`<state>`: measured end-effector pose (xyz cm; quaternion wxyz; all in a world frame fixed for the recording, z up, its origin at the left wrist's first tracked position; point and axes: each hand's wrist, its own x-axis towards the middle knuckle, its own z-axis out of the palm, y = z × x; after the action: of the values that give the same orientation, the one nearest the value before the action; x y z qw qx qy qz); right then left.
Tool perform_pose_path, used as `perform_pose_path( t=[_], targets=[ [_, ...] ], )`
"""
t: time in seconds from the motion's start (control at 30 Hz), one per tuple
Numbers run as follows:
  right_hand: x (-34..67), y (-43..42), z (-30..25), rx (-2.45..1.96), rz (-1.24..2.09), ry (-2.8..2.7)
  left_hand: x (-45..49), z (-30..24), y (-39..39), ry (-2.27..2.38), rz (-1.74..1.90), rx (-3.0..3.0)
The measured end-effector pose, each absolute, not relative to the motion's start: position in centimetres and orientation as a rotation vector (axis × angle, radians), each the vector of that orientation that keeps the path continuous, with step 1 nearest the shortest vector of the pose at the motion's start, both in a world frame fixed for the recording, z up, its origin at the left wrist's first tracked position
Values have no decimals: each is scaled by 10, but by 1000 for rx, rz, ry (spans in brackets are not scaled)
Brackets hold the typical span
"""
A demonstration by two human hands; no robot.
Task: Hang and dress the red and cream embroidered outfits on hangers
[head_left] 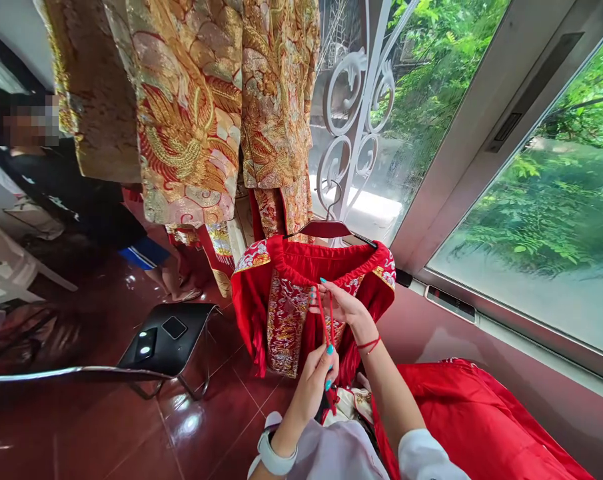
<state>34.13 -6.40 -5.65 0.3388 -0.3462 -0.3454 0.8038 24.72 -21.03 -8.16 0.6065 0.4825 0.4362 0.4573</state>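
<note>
A red skirt (287, 313) with gold and silver embroidered panels and a gathered waistband hangs from a dark hanger (326, 229). Two strands of a red drawstring (326, 320) run down from the front of the waistband. Lower down, my left hand (317, 377), with a white watch on the wrist, is closed in a pinch on the strands. Just under the waistband, my right hand (346, 305) has its thumb and fingers around the upper part of the drawstring. A red string bracelet circles that wrist.
Gold embroidered garments (191, 133) hang behind the skirt. A black folding chair (181, 347) carries a phone (145, 345). Red fabric (471, 413) lies at lower right beside the window. A phone (450, 304) rests on the sill. Another person (71, 193) stands at left.
</note>
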Motion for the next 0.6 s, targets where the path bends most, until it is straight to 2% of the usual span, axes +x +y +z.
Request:
perform_pose_path(
  t=[0.17,0.3,0.47,0.6],
  targets=[
    [341,-47,-25,-1008,2032,-810,235,-59,-235,1098,1027,1215],
    [340,-47,-4,-923,2045,-898,227,-42,-258,1118,988,1277],
    [330,-52,-11,-734,2210,-925,222,-54,-262,1144,952,1234],
    [324,-41,-12,-757,2250,-834,222,-65,-258,1208,1014,1219]
  ],
)
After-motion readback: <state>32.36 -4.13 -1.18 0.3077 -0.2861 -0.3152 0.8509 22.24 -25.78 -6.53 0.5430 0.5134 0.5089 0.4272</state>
